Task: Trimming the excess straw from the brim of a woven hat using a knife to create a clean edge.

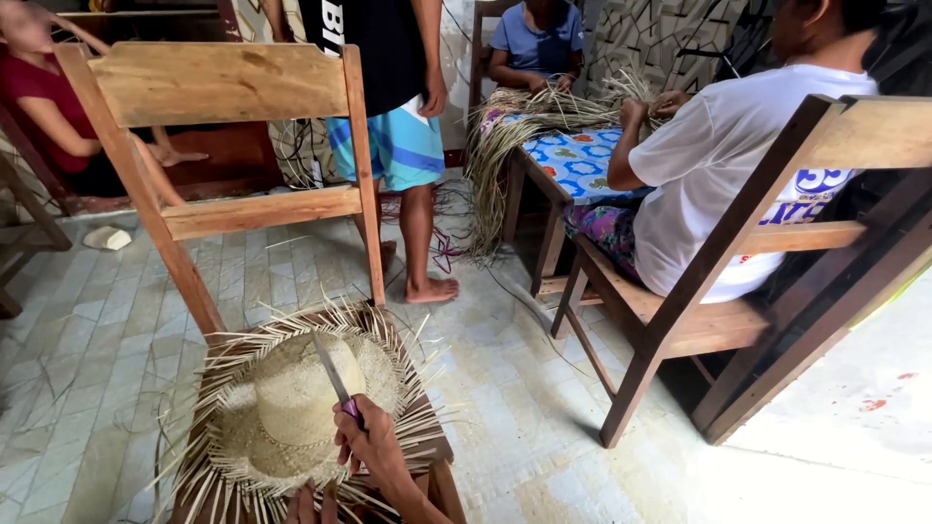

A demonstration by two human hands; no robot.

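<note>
We work over a wooden chair [218, 87] on a pale tiled floor [87, 340], with other people nearby. The unfinished straw hat [282, 408], its brim ending in loose strands, lies on the chair seat. Our right hand [369, 446] grips a purple-handled knife [335, 378] above it; our left hand [311, 505] is mostly out of frame, its grip unclear.

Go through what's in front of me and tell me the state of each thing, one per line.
Woven straw hat: unfinished, loose strands sticking out around the brim, lying on the chair seat.
Knife: blade up, over the hat's crown.
Right hand: closed on the knife's purple handle.
Left hand: only fingertips visible at the hat's near edge.
Wooden chair: upright, holding the hat.
Second wooden chair: occupied by a seated person.
</note>
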